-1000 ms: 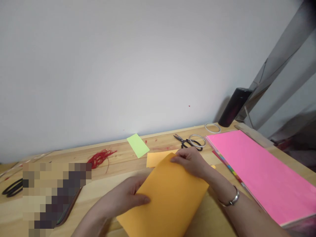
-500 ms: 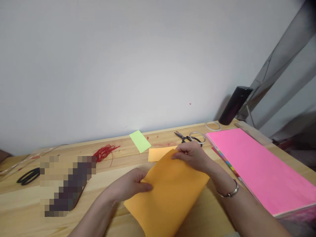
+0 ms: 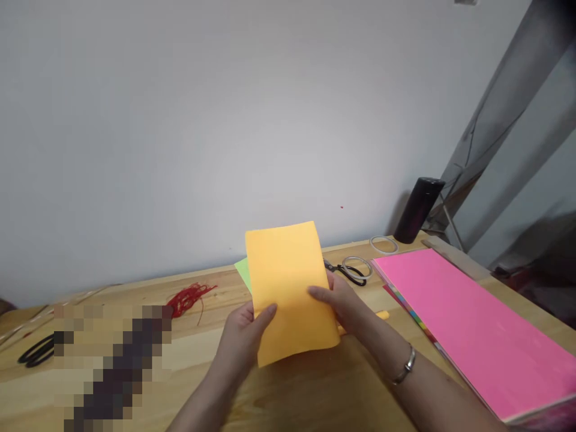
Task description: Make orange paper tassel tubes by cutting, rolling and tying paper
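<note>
Head view: your left hand (image 3: 240, 336) and right hand (image 3: 345, 298) pinch the yellow sheet (image 3: 288, 264), raised above the worktop (image 3: 193, 360); scissors (image 3: 334, 267), right of it, lie untouched.

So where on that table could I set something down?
Bare wood shows between the red threads and the left hand, and nearer, between the forearms below the orange paper. It's crowded at right, where scissors, rings and pink paper sit close together.
</note>
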`<control>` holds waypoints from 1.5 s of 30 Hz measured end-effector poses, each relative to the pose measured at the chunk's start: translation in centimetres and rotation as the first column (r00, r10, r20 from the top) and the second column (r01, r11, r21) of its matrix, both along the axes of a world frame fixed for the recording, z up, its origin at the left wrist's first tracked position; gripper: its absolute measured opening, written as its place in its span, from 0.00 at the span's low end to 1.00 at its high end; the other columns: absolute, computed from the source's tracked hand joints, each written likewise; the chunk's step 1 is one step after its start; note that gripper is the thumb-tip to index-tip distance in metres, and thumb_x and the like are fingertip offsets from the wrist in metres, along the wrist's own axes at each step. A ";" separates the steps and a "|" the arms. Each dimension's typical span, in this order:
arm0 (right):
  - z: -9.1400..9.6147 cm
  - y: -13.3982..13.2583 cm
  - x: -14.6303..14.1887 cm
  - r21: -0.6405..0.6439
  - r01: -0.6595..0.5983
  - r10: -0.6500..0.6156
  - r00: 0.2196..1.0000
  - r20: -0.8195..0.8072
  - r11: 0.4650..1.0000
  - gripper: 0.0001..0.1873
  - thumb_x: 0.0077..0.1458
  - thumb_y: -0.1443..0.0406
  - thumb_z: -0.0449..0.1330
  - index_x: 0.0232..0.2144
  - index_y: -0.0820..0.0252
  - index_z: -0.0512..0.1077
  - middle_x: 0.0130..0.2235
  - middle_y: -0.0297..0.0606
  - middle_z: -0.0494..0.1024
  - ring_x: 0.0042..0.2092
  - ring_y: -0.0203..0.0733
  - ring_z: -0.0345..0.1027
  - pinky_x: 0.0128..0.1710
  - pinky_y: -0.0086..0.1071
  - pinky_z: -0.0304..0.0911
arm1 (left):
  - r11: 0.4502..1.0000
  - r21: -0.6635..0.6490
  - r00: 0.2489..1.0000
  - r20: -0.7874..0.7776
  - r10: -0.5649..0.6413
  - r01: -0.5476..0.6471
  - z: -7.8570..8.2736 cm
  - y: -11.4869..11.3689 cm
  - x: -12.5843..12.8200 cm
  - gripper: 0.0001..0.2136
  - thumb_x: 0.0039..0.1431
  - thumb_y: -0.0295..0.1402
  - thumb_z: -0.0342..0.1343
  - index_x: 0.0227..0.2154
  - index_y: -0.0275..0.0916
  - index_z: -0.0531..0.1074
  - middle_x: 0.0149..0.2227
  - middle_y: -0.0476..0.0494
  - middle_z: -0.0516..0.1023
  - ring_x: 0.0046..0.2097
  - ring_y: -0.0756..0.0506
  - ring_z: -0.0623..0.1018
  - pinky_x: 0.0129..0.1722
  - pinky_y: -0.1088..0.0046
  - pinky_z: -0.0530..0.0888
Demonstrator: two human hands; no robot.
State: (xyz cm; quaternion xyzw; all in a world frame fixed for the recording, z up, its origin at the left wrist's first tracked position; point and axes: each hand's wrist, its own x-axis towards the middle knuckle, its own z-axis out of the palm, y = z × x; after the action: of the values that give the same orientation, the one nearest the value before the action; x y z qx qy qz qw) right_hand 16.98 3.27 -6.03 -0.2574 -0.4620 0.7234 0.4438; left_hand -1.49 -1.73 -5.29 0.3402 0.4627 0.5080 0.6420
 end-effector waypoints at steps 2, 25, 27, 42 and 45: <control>-0.2 -0.5 -0.4 -0.044 0.035 -0.034 0.999 0.030 0.998 0.22 0.41 0.62 0.66 0.42 0.60 0.71 0.40 0.42 0.78 0.37 0.47 0.73 0.41 0.41 0.66 | 1.000 0.002 0.999 -0.041 0.030 -0.030 -0.8 -0.3 0.4 0.18 0.45 0.39 0.62 0.39 0.34 0.75 0.34 0.39 0.82 0.37 0.37 0.79 0.36 0.62 0.74; 0.4 3.0 4.5 0.068 0.629 -0.632 0.765 0.122 0.774 0.16 0.39 0.56 0.66 0.18 0.63 0.70 0.16 0.29 0.67 0.19 0.28 0.57 0.20 0.24 0.55 | 0.965 -0.106 0.957 -0.140 -0.254 0.240 -1.9 -1.0 -0.1 0.16 0.43 0.45 0.62 0.30 0.36 0.76 0.30 0.41 0.81 0.33 0.37 0.79 0.31 0.66 0.73; 0.5 3.1 4.6 0.039 0.614 -0.614 0.781 0.112 0.788 0.18 0.41 0.52 0.64 0.23 0.63 0.71 0.19 0.31 0.69 0.21 0.30 0.60 0.21 0.25 0.57 | 0.968 -0.102 0.959 -0.144 -0.243 0.230 -2.1 -0.9 -0.1 0.16 0.43 0.44 0.62 0.30 0.36 0.76 0.29 0.41 0.81 0.32 0.38 0.79 0.31 0.65 0.73; 0.3 1.0 2.4 0.029 0.329 -0.329 0.930 0.166 0.944 0.13 0.42 0.56 0.65 0.27 0.61 0.76 0.24 0.35 0.77 0.26 0.40 0.70 0.27 0.32 0.65 | 0.959 -0.011 0.959 0.028 -0.282 0.283 -2.3 -0.3 -0.8 0.14 0.51 0.36 0.59 0.40 0.36 0.76 0.37 0.39 0.81 0.38 0.38 0.79 0.38 0.62 0.73; 0.3 0.7 2.0 0.010 0.281 -0.278 0.946 0.168 0.960 0.13 0.42 0.57 0.65 0.27 0.61 0.76 0.25 0.35 0.77 0.28 0.41 0.71 0.29 0.31 0.65 | 0.977 0.008 0.970 0.113 -0.214 0.214 -2.3 -0.4 -0.8 0.13 0.52 0.34 0.59 0.41 0.37 0.75 0.38 0.39 0.81 0.38 0.38 0.79 0.38 0.62 0.73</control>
State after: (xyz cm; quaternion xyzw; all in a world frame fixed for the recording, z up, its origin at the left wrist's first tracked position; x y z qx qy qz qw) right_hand 18.96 3.93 -5.74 -0.3833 -0.4516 0.6321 0.4996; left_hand -2.33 -2.15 -7.59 0.3575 0.3871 0.4533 0.7189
